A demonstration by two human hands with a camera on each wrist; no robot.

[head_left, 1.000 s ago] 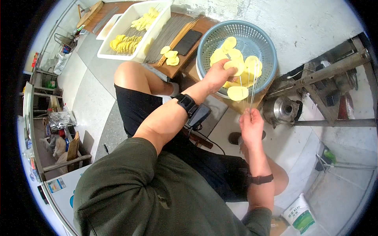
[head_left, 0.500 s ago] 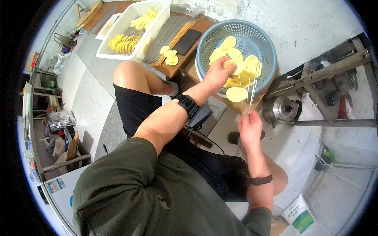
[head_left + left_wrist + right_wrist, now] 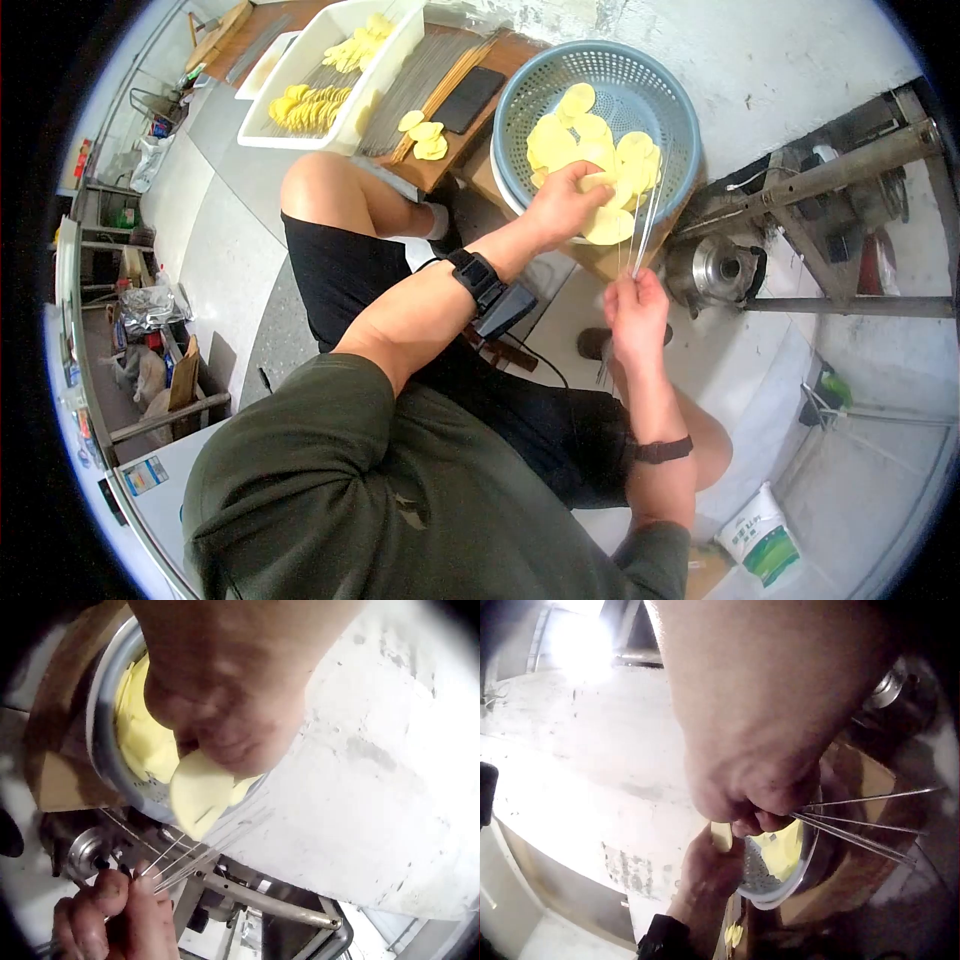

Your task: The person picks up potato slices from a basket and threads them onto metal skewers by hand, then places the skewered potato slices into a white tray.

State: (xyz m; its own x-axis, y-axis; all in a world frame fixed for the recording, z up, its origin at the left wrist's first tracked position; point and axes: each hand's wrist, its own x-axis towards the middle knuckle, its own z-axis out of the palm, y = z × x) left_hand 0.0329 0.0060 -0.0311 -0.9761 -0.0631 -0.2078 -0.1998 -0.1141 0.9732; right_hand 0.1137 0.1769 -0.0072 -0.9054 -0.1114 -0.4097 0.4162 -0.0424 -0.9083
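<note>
My left hand [image 3: 568, 208] pinches a thin, round, pale-yellow potato slice at the near side of a blue-grey colander [image 3: 520, 100]. A potato slice [image 3: 199, 796] at its fingers is pierced by a thin metal skewer, as the left wrist view shows. Below, my right hand [image 3: 637, 308] grips several metal skewers [image 3: 650, 220] between thumb and fingers, their points fanning up toward the slices. The skewers' back ends [image 3: 870, 836] stick out behind the right hand in the right wrist view. More potato slices [image 3: 560, 140] lie loosely piled in the colander.
Left of the colander, a wooden table holds a white tub [image 3: 385, 95] with skewered slices, rows of metal skewers [image 3: 405, 85], bamboo sticks, a black phone [image 3: 470, 100] and a few loose slices [image 3: 428, 140]. A metal kettle [image 3: 715, 270] and frame [image 3: 830, 190] stand at right.
My left hand has come down slightly toward the skewers, its fingers now by the lower slice. The right hand has risen a little, still gripping the skewers.
</note>
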